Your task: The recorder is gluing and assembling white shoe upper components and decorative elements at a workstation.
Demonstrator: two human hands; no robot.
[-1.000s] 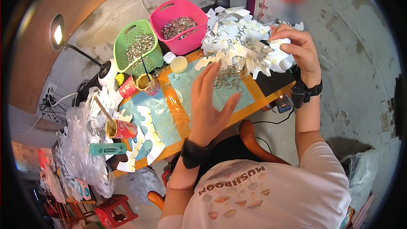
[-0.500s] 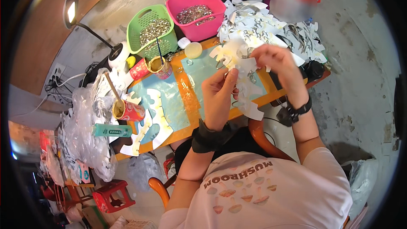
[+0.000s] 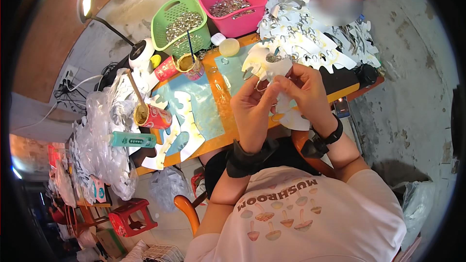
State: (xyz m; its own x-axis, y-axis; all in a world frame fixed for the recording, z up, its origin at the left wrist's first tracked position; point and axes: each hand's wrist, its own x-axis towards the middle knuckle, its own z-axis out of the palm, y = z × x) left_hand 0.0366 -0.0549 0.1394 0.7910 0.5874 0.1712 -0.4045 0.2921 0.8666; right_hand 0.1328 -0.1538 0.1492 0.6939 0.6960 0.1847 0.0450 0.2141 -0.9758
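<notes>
My right hand has come down beside my left hand on the white strip.
Both hands are now closed in a pinch, thumbs nearly meeting, so the strip looks steadied for close fingertip work. I hold it above the table, toward the right of its near edge; more white pieces lie heaped at the far right corner.

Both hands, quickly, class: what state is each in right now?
Left hand: closed, pinching the white cut-out piece.
Right hand: closed, pinching the same piece.
</notes>
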